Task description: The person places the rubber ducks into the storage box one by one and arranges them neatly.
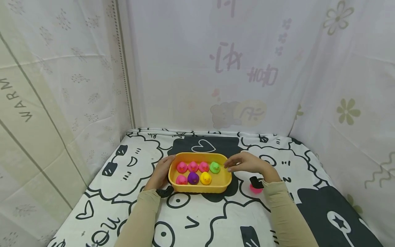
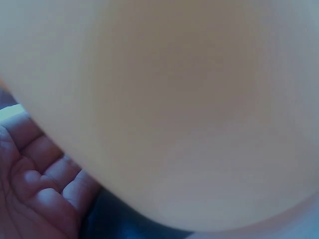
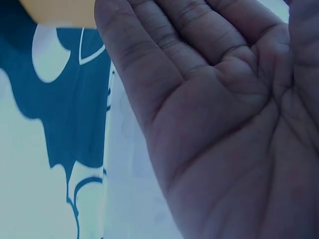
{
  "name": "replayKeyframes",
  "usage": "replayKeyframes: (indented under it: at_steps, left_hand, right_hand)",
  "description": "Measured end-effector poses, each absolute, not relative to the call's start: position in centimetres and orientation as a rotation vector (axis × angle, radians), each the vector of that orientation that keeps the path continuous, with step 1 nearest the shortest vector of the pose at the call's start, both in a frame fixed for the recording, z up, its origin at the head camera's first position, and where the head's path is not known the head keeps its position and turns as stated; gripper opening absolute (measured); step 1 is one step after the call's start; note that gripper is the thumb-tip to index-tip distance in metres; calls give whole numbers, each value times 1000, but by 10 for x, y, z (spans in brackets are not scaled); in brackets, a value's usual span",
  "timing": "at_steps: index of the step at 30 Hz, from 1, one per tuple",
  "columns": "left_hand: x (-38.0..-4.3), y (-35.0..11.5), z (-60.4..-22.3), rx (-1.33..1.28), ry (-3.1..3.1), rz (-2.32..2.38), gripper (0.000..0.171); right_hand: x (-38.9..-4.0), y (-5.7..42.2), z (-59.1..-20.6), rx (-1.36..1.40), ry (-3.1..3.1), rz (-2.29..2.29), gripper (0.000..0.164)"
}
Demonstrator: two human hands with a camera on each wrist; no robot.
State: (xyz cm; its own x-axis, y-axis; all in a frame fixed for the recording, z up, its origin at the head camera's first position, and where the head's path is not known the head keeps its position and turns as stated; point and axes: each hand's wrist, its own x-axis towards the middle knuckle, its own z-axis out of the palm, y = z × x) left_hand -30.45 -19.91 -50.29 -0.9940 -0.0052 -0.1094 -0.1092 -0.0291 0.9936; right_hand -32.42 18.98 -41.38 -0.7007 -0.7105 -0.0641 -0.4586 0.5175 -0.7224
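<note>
A yellow tray (image 1: 200, 188) holds two rows of small rubber ducks. Along the far row are three pink ducks (image 1: 193, 167) and a green duck (image 1: 214, 167); nearer are another pink duck (image 1: 181, 179), a purple duck (image 1: 193, 178) and a yellow duck (image 1: 205, 178). My left hand (image 1: 162, 171) rests against the tray's left end, its fingers lying along the outside wall. The tray fills most of the left wrist view. Over the right end hovers my right hand (image 1: 247, 162), fingers loosely bent by the rim near the green duck. Its palm (image 3: 214, 129) is bare in the right wrist view.
A pink object (image 1: 256, 188) lies on the cloth right of the tray, partly hidden behind the black strap (image 1: 256, 182) on my right wrist. The printed black-and-white cloth (image 1: 191, 219) covers the surface. Pale curtains (image 1: 185, 68) hang at the back and both sides.
</note>
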Motion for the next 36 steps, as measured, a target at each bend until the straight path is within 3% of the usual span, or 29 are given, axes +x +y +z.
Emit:
replayKeyframes:
  at_steps: [15, 27, 36]
  left_hand:
    - [-308, -199, -504, -139, 2153, 2186, 61]
    - [-311, -198, -505, -143, 2139, 2185, 63]
    - [-306, -198, -503, -128, 2123, 2208, 58]
  right_hand:
    - [-323, 233, -424, -855, 2447, -1091, 35]
    - [-301, 286, -438, -729, 2446, -1040, 34]
    - [-291, 296, -450, -732, 2407, -1056, 30]
